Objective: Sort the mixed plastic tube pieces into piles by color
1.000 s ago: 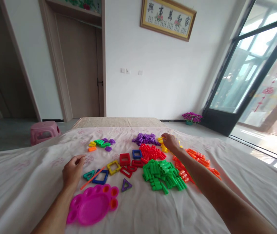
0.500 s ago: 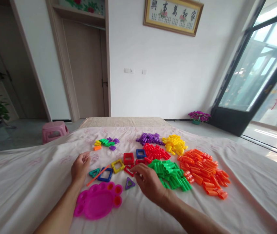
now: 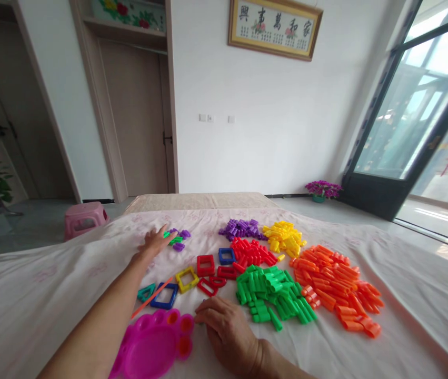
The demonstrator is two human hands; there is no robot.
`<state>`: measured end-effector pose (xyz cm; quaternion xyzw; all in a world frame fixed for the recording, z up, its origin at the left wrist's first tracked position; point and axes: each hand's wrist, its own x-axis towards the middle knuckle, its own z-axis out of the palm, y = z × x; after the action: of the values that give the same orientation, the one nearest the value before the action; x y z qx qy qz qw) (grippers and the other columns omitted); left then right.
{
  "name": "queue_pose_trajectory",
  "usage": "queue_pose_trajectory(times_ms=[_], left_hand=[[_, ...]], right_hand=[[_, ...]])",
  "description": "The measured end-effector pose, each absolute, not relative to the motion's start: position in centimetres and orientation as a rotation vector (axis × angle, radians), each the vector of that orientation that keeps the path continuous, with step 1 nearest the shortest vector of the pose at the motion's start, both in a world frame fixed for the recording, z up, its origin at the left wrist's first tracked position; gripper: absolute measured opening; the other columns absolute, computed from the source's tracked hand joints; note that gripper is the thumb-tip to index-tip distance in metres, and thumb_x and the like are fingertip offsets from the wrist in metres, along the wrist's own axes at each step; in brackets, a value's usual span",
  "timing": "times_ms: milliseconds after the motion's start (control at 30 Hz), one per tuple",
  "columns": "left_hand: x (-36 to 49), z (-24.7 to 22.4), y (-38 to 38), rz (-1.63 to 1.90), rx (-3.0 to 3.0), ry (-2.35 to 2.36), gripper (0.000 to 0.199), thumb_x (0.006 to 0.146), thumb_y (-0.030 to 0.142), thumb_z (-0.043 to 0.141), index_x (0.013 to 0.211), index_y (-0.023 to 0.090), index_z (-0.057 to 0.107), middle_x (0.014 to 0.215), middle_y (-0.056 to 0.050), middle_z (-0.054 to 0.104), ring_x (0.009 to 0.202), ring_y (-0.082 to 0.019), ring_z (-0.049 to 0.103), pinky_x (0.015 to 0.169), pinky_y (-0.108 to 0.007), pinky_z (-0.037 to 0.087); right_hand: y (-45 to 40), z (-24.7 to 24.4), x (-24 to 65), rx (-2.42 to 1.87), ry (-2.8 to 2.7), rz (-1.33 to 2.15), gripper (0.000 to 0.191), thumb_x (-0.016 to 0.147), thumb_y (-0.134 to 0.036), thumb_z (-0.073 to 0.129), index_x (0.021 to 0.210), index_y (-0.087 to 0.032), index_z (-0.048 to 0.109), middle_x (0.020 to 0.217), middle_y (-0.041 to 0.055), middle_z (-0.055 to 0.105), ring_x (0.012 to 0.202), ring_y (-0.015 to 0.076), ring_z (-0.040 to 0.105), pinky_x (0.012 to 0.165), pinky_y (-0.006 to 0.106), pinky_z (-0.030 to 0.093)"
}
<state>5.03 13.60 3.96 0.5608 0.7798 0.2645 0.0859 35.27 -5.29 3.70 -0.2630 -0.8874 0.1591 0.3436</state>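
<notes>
Head view, small bright-green pieces (image 3: 177, 240), small purple pieces (image 3: 185, 233), left hand (image 3: 155, 241) outstretched

Left hand (image 3: 153, 242) at pieces (image 3: 177, 240), pink tray (image 3: 150, 348)

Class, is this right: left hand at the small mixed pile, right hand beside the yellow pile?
Not quite: the head view shows the right hand beside the pink tray. The left hand is at the small mixed pile.

Head-worn view, forward and down over cloth (image 3: 413, 295)
</notes>
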Motion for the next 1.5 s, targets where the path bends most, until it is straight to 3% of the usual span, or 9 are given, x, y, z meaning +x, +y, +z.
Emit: queue_pose_trajectory(times_ms=[233, 500, 667, 800, 1067, 1133, 1233, 1367, 1500], left_hand=[[9.8, 3.8, 16.6, 0.570, 1.631, 2.388, 0.073, 0.073, 0.074, 0.049, 0.128, 0.029, 0.062, 0.153, -0.023, 0.037, 0.140, -0.058, 0.011, 0.088, -0.081, 0.018], [11.4, 3.2, 17.9, 0.439, 1.841, 2.381, 0.072, 0.072, 0.066, 0.056, 0.134, 0.031, 0.057, 0.162, -0.017, 0.023, 0.146, -0.050, -0.003, 0.096, -0.080, -0.004], [10.8, 3.4, 18.1, 0.407, 1.966, 2.274, 0.058, 0.074, 0.060, 0.056, 0.125, 0.034, 0.063, 0.145, -0.016, 0.051, 0.139, -0.048, 0.028, 0.100, -0.077, 0.008], [10.5, 3.4, 16.6, 0.431, 2.038, 2.258, 0.052, 0.076, 0.056, 0.054, 0.121, 0.031, 0.065, 0.132, -0.019, 0.058, 0.122, -0.045, 0.047, 0.097, -0.076, 0.016], [8.7, 3.4, 11.6, 0.552, 2.140, 2.190, 0.050, 0.074, 0.056, 0.059, 0.119, 0.034, 0.067, 0.132, -0.012, 0.061, 0.121, -0.037, 0.052, 0.102, -0.061, 0.030], [7.4, 3.7, 11.3, 0.628, 2.131, 2.201, 0.052, 0.079, 0.059, 0.054, 0.124, 0.036, 0.064, 0.139, -0.010, 0.057, 0.128, -0.036, 0.048, 0.104, -0.059, 0.030], [5.5, 3.7, 11.4, 0.737, 2.055, 2.270, 0.055, 0.086, 0.057, 0.043, 0.129, 0.029, 0.062, 0.141, -0.015, 0.056, 0.130, -0.037, 0.047, 0.103, -0.058, 0.033], [4.9, 2.4, 11.4, 0.776, 2.069, 2.204, 0.043, 0.088, 0.047, 0.045, 0.115, 0.024, 0.072, 0.122, -0.014, 0.070, 0.119, -0.030, 0.058, 0.103, -0.042, 0.040], [5.3, 1.6, 10.8, 0.810, 2.109, 2.126, 0.045, 0.091, 0.042, 0.041, 0.120, 0.022, 0.068, 0.126, -0.008, 0.069, 0.123, -0.021, 0.057, 0.108, -0.031, 0.037]], right_hand=[[-4.5, 2.8, 35.0, -0.645, -2.413, 0.445, 0.033, 0.078, -0.009, 0.054, 0.096, -0.030, 0.071, 0.099, 0.0000, 0.072, 0.089, 0.0170, 0.065, 0.082, 0.027, 0.051], [-4.4, 2.9, 34.8, -0.685, -2.480, 0.432, 0.030, 0.077, -0.005, 0.055, 0.093, -0.025, 0.071, 0.098, -0.0007, 0.072, 0.090, 0.0145, 0.065, 0.083, 0.023, 0.050], [-4.2, 2.6, 34.8, -0.671, -2.528, 0.403, 0.028, 0.079, -0.006, 0.055, 0.091, -0.025, 0.072, 0.098, -0.0007, 0.073, 0.090, 0.0145, 0.065, 0.082, 0.023, 0.050], [-4.4, 2.8, 34.9, -0.667, -2.510, 0.424, 0.030, 0.080, -0.006, 0.053, 0.094, -0.025, 0.073, 0.099, 0.0004, 0.073, 0.091, 0.0151, 0.065, 0.083, 0.024, 0.050], [-4.7, 3.1, 35.1, -0.633, -2.430, 0.509, 0.036, 0.077, -0.010, 0.053, 0.097, -0.033, 0.073, 0.098, -0.0011, 0.073, 0.088, 0.0192, 0.067, 0.082, 0.031, 0.054], [-4.9, 3.2, 35.1, -0.626, -2.406, 0.498, 0.037, 0.078, -0.010, 0.050, 0.096, -0.032, 0.073, 0.097, -0.0006, 0.073, 0.087, 0.0187, 0.067, 0.080, 0.030, 0.054], [-5.1, 3.5, 35.2, -0.619, -2.379, 0.499, 0.040, 0.077, -0.007, 0.049, 0.096, -0.032, 0.074, 0.097, -0.0015, 0.073, 0.087, 0.0183, 0.067, 0.081, 0.030, 0.053], [-5.2, 3.5, 35.3, -0.626, -2.372, 0.524, 0.042, 0.074, -0.007, 0.055, 0.098, -0.037, 0.073, 0.098, -0.0030, 0.073, 0.086, 0.0208, 0.067, 0.080, 0.031, 0.054], [-5.3, 3.3, 35.4, -0.581, -2.368, 0.474, 0.040, 0.075, -0.005, 0.054, 0.098, -0.032, 0.073, 0.097, -0.0008, 0.072, 0.085, 0.0197, 0.066, 0.080, 0.030, 0.052]])
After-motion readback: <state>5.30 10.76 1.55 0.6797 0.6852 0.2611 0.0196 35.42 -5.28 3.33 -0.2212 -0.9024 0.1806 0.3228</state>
